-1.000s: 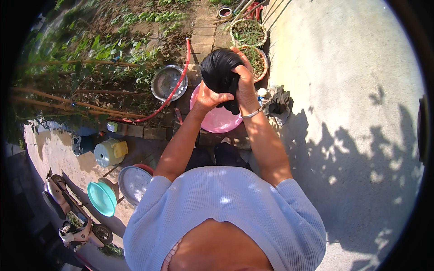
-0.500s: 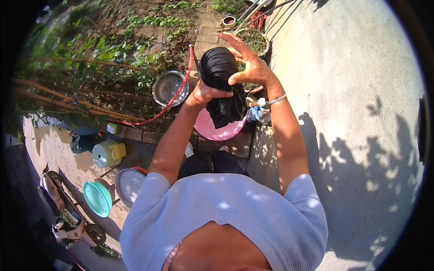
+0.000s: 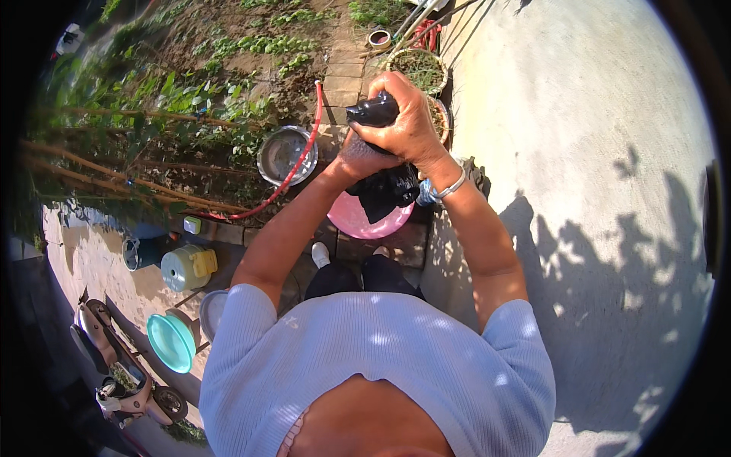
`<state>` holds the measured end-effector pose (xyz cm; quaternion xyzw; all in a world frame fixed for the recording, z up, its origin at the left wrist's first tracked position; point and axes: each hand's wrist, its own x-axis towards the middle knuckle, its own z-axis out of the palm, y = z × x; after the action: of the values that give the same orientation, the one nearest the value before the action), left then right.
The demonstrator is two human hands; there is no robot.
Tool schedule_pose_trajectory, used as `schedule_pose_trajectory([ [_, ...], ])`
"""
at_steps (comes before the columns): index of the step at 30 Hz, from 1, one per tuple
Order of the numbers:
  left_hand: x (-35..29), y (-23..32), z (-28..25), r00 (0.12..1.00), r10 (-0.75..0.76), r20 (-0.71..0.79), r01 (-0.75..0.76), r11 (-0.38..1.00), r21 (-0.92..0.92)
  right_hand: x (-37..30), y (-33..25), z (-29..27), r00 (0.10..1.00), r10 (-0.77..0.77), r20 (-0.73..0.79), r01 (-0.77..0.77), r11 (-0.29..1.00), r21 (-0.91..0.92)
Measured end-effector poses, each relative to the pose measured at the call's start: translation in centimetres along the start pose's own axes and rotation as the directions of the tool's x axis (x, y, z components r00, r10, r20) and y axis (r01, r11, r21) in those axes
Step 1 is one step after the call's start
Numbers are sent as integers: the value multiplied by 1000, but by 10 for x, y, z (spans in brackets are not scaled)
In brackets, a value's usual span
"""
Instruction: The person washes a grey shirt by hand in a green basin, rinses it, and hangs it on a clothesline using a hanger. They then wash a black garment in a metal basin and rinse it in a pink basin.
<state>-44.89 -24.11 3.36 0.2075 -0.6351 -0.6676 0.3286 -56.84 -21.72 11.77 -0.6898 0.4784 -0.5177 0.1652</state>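
Note:
A wet, shiny black cloth (image 3: pixel 384 194) is bunched between my two hands in front of me. My right hand (image 3: pixel 411 122) is closed round its upper end, and a glossy bulge sticks out past the thumb. Just below, my left hand (image 3: pixel 367 158) grips the middle of the cloth; its fingers are partly hidden. The loose lower part hangs in folds over a pink basin (image 3: pixel 352 219) on the paving. What kind of cloth it is I cannot tell.
Left of the pink basin, a metal basin (image 3: pixel 263 169) stands beside a red hose (image 3: pixel 311 139). Potted plants (image 3: pixel 420 70) line the pale concrete at right. A teal basin (image 3: pixel 172 344), a pale bucket (image 3: pixel 183 268) and a scooter (image 3: pixel 141 392) are at lower left.
My right hand was spread beside the rounded top of the cloth; now it has closed round that end. The bulge has become smaller and tilts to the left.

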Motion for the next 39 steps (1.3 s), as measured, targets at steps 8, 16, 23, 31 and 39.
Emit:
schedule_pose_trajectory([
  [8,11,-69,29,889,282,-362,-195,946,260,-30,23,26,956,73,-285,-161,940,-301],
  [16,27,-136,27,819,-58,-571,-116,958,-263,-54,61,49,963,111,-247,-178,946,-271],
  [23,10,-82,12,697,-408,-590,-84,770,-632,-152,56,10,825,249,-507,-424,867,-263],
  [31,-1,-83,15,907,-418,-58,42,227,-973,-183,94,56,762,647,9,-20,9,1000],
  [39,-14,-74,22,730,-624,-278,5,412,-911,-136,59,42,734,600,-318,-144,595,791],
])
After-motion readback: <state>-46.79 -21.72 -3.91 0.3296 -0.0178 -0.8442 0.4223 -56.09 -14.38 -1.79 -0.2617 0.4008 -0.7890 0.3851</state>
